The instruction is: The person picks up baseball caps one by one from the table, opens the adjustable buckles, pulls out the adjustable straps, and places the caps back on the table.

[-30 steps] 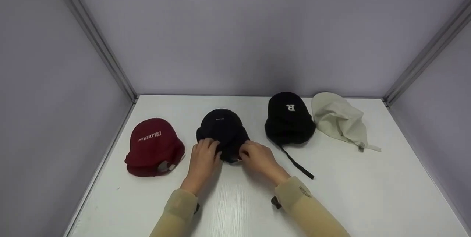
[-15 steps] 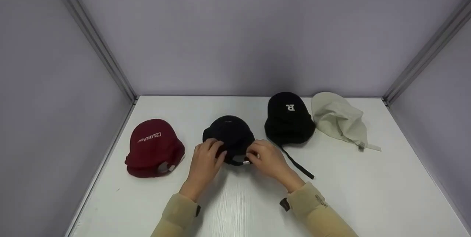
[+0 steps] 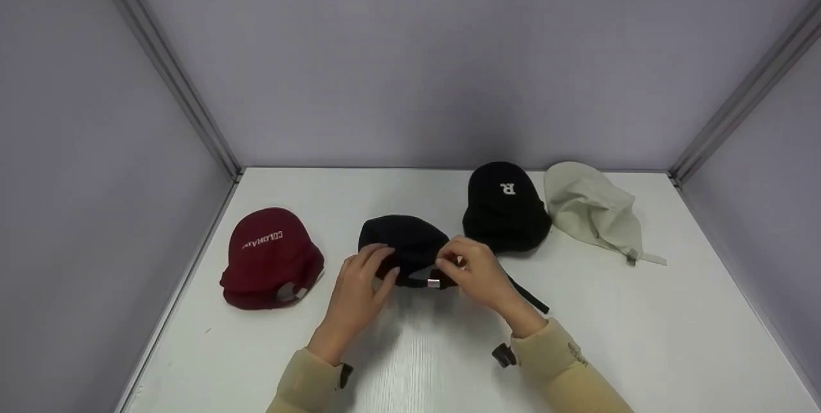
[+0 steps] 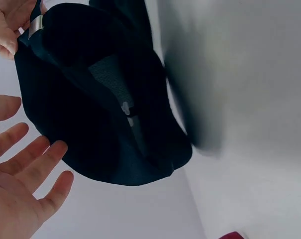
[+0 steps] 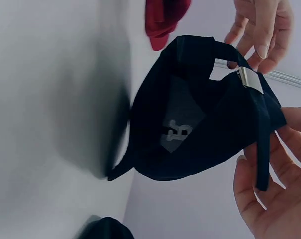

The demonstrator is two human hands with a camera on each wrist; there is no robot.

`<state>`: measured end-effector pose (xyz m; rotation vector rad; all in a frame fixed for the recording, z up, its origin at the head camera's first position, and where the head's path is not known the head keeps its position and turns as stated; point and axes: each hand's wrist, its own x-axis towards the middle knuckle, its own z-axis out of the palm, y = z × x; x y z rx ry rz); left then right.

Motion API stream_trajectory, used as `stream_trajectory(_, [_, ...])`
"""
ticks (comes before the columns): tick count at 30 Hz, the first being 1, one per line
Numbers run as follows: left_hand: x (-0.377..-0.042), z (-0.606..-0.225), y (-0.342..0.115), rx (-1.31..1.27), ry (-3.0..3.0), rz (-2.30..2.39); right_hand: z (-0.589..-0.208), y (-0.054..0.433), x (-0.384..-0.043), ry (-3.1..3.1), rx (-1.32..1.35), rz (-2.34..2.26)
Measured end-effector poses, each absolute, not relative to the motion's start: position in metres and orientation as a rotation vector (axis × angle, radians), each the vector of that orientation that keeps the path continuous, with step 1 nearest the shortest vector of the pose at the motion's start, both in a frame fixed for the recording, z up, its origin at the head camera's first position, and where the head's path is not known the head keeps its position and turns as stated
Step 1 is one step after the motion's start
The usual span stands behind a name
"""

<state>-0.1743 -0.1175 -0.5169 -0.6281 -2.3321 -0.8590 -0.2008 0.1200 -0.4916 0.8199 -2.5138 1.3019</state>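
Note:
A dark navy baseball cap (image 3: 404,233) is tipped up between my hands, its back opening facing me and its brim end down at the table. My right hand (image 3: 478,272) pinches the rear edge between thumb and fingers, beside a silver strap buckle (image 3: 433,283). Below the buckle, the loose strap end (image 5: 262,159) hangs in front of the right fingers in the right wrist view. My left hand (image 3: 360,288) has its fingers spread, fingertips right at the cap's left side; the left wrist view shows these fingers (image 4: 33,162) extended. A pale label shows inside the cap.
A red cap (image 3: 266,256) lies left on the white table (image 3: 641,329). Right of my hands sit a black cap (image 3: 503,211) marked R, its strap (image 3: 529,294) trailing forward, and a cream cap (image 3: 590,208). Grey panels (image 3: 385,67) enclose the back and sides.
The navy cap has shifted right and tipped up, so its front logo no longer shows and its back opening does. My right hand has moved right and slightly up with the rear edge.

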Motion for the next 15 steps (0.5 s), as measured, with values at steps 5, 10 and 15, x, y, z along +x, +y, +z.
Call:
stream_trajectory(5, [-0.169, -0.513, -0.114, -0.662, -2.288, -0.870, -0.485, 0.122, -0.199, -2.471, 0.789, 1.438])
stream_trajectory(10, [-0.164, -0.510, -0.109, -0.762, -2.248, -0.841, -0.477, 0.123, -0.195, -2.493, 0.729, 1.534])
stream_trajectory(15, [-0.158, -0.506, -0.100, -0.858, -2.255, -0.800, -0.461, 0.120, -0.189, -2.518, 0.691, 1.576])
